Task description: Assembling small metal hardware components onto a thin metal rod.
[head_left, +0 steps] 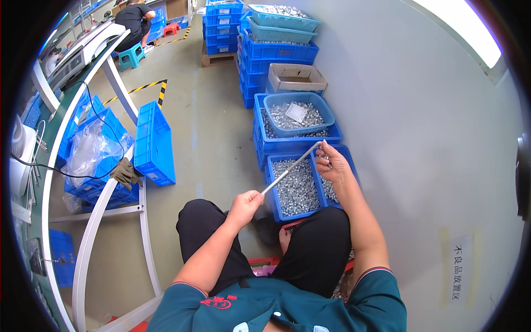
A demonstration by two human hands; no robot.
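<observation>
A thin metal rod runs slantwise between my two hands. My left hand grips its lower end above my knee. My right hand pinches its upper end and also holds a few small silver parts. Both hands hover over a blue crate filled with small shiny metal parts, which stands on the floor in front of my knees.
More blue crates and a blue basin of metal parts line the grey wall, with a cardboard box behind. At left a white-framed workbench, an upright blue crate and a grey glove. A person squats far back.
</observation>
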